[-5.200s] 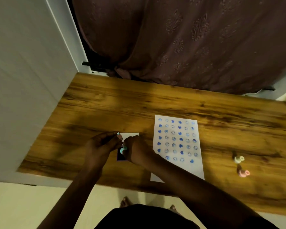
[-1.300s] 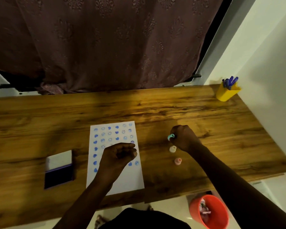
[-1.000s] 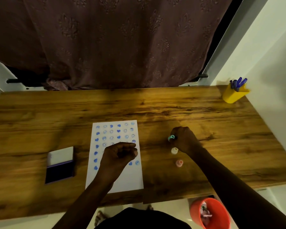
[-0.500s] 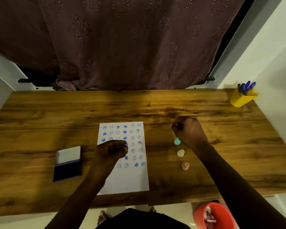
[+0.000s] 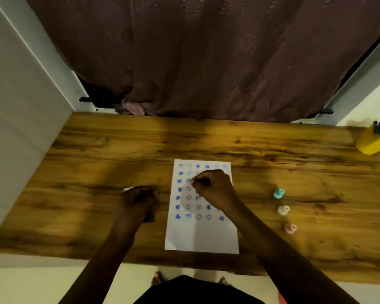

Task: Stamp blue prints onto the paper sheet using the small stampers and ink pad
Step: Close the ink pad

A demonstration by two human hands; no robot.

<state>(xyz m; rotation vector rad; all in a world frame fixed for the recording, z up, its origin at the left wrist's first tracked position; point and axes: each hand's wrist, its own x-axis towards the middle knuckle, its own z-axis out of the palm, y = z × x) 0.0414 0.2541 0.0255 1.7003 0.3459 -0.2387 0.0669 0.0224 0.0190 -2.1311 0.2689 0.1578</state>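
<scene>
Overhead view of a stamping task at a brown wood-grain table point(image 5: 272, 150). The white rectangular paper sheet point(image 5: 201, 235) lies near the table's front edge with its long axis running from the person toward the dark maroon curtain point(image 5: 206, 51) behind the table. Rows of small blue prints point(image 5: 178, 207) fill the part of the sheet nearer the curtain; the strip nearest the person is bare.

The right hand point(image 5: 213, 185) hangs over the printed part of the sheet, curled into a loose fist with the fingertips pinched together and pointing toward the sheet's left edge. Whether it holds anything cannot be told. The left hand point(image 5: 138, 199) is just left of the sheet, also curled shut, and covers most of the dark blue ink pad point(image 5: 148, 217), of which only a dark corner and a sliver of pale lid show. Whether it grips the pad cannot be told.

Three small plastic stampers stand in a line well right of the sheet, parallel to its long axis: a teal stamper point(image 5: 278, 193) farthest from the person, a cream stamper point(image 5: 283, 210) in the middle, a pink stamper point(image 5: 290, 228) nearest. All three stand apart from both hands; the right hand is the nearer. A yellow pen holder point(image 5: 371, 143) sits at the table's far right corner.

Judged from this layout, the next print belongs on the bare strip, which lies toward the person from the right hand.
</scene>
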